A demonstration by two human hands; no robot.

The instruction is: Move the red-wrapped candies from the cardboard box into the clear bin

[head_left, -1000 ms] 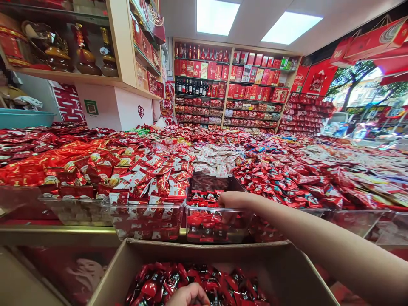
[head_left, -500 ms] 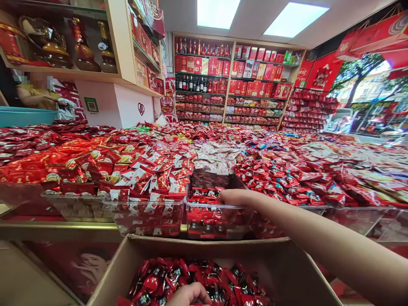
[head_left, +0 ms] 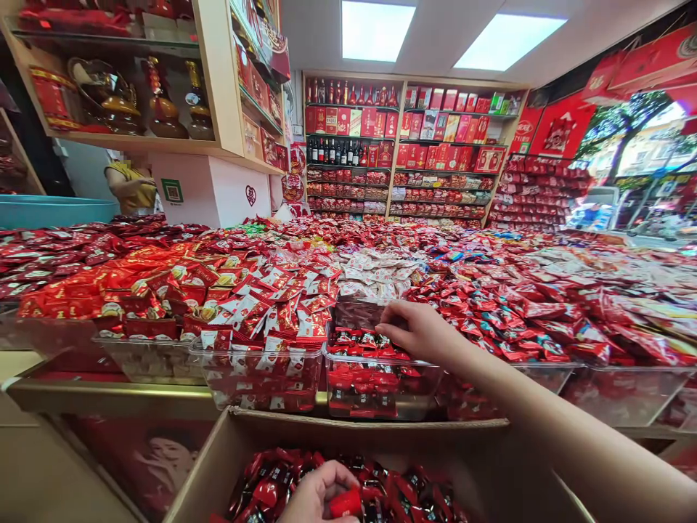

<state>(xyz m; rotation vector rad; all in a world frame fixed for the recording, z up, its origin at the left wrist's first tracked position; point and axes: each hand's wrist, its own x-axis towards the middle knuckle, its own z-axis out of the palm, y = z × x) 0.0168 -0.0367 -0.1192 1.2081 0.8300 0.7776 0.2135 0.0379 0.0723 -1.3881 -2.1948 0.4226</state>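
My left hand is inside the open cardboard box at the bottom, fingers curled round a red-wrapped candy. Loose candies in red and black wrappers lie around it. Above the clear plastic bin in the middle is my right hand, thumb and fingers bent together close over the candies in it. Whatever those fingertips grip is too small to make out. Inside the bin, red-and-black candies stand in rows along the front, with dark bare space behind them.
More bins flank this one, heaped with red-and-white packets and red candies. Shelves of bottles and red boxes line the back wall. A person is at the far left by a blue tub.
My right hand has risen a little out of the bin, its fingertips now visible. My left hand has come up slightly with a red-wrapped candy showing in it. The view has tilted slightly.
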